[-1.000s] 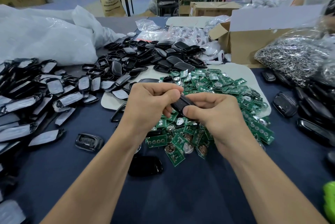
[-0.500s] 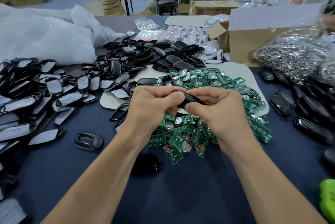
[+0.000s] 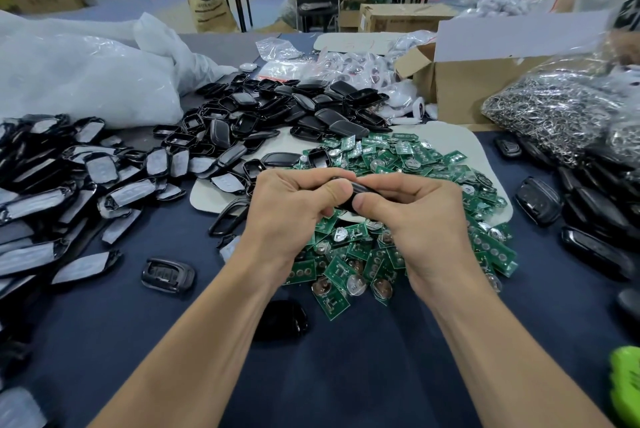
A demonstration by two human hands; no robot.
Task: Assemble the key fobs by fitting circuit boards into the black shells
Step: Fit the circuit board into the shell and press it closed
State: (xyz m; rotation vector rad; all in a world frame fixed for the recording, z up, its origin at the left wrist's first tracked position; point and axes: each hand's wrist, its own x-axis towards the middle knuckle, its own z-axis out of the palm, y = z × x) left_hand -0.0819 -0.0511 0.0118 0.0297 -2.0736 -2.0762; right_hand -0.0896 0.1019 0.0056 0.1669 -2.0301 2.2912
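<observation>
both hands meet over the middle of the table, and between them is 1 black shell (image 3: pixel 358 192), mostly hidden by fingers. the left hand (image 3: pixel 294 209) curls around its left end, thumb pressed on the near edge. the right hand (image 3: pixel 415 216) wraps the other end, thumb tip touching the shell just beside the left thumb. both grips are tight, fingers folded over the top. whether a board sits inside it, i cannot tell.

right below the hands lies the heap of green circuit boards (image 3: pixel 398 219), many with round coin cells showing, spread over a pale mat (image 3: pixel 485 147) on the dark blue table (image 3: pixel 346 375). a big pile of black shell halves (image 3: pixel 277 112) sits beyond and to the left. 1 lone shell piece (image 3: pixel 168 276) lies near the left forearm, another glossy 1 (image 3: pixel 280 320) just under it. a cardboard box (image 3: pixel 474 81) stands at the far right.
</observation>
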